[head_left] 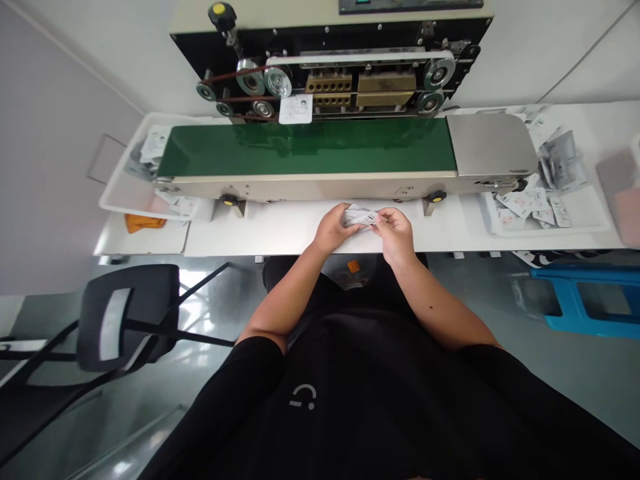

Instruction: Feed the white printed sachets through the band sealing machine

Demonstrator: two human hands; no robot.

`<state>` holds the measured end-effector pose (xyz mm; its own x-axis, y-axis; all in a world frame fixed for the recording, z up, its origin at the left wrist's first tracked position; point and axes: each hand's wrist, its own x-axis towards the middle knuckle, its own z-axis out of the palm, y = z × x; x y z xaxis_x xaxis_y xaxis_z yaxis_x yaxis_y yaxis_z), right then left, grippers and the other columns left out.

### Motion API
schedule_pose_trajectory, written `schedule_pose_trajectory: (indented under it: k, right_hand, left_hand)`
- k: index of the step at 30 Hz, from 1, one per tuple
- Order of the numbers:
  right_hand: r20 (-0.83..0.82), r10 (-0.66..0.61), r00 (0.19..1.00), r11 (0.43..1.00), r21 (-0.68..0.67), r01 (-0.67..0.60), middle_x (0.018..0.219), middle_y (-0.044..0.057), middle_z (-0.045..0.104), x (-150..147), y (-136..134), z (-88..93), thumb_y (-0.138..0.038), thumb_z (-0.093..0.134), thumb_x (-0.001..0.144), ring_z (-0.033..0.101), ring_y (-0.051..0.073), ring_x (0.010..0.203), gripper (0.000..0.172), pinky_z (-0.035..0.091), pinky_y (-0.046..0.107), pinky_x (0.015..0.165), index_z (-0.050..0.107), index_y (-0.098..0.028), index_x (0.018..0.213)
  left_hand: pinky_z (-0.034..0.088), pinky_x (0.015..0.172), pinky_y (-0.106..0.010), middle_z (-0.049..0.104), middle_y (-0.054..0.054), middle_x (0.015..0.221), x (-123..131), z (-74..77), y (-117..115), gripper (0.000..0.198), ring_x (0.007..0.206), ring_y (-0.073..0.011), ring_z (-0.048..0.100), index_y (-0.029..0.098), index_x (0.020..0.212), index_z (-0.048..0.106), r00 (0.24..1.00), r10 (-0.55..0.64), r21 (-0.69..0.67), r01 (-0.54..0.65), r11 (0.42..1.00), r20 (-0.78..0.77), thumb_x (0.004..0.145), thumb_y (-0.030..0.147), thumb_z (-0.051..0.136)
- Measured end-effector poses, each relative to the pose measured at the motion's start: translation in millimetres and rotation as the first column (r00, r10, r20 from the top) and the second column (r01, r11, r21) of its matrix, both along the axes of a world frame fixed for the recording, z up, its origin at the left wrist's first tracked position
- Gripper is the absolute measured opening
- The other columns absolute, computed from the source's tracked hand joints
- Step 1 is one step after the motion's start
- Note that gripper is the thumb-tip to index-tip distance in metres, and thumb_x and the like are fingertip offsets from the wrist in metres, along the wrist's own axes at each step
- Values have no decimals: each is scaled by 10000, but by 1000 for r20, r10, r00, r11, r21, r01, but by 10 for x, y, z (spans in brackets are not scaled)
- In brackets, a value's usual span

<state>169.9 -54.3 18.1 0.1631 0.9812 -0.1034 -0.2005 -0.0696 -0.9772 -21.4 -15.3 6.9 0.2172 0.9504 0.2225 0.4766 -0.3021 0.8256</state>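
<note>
Both hands meet over the white table at its front edge. My left hand and my right hand are closed on a small stack of white printed packets held between them. Just beyond the hands runs the green conveyor belt of a band sealing machine. One white packet stands in the machine's sealing slot above the belt.
A white tray with sealed packets sits at the belt's left end. Another tray with loose packets lies at the right, by the metal plate. A black chair stands at left, a blue stool at right.
</note>
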Motion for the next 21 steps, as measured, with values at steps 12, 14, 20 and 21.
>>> schedule_pose_trajectory:
  k: [12,14,20,21]
  right_hand:
    - [-321,25,947,996,-72,-50,960,28,708,12,11,-114,-433,924,721,653,116,817,482,512,205,618,605,-204,1001]
    - [-347,32,937,996,-70,-59,982,22,712,16,36,-122,-446,921,732,673,119,858,496,545,207,659,580,-214,1008]
    - [-423,71,903,991,-75,-113,949,-15,690,97,134,-160,-483,878,805,658,83,794,494,531,175,637,535,-234,1059]
    - [-421,70,905,992,-69,-108,928,-17,681,121,143,-171,-501,863,817,648,80,770,487,494,163,589,529,-236,1053]
  left_hand:
    - [550,863,-357,761,-82,1087,-9,48,-7,545,982,-247,717,208,1160,658,997,-53,9,54,998,-63,795,536,895]
    - [553,903,-372,752,-96,1130,-11,35,6,565,1027,-257,716,205,1197,660,994,-76,27,78,997,-73,800,533,892]
    - [552,962,-387,734,-105,1190,-16,-5,30,621,1098,-272,703,209,1302,657,986,-141,31,145,989,-93,808,501,894]
    - [551,969,-385,735,-101,1188,-17,-5,30,619,1098,-269,701,209,1311,659,984,-147,30,151,988,-96,810,488,894]
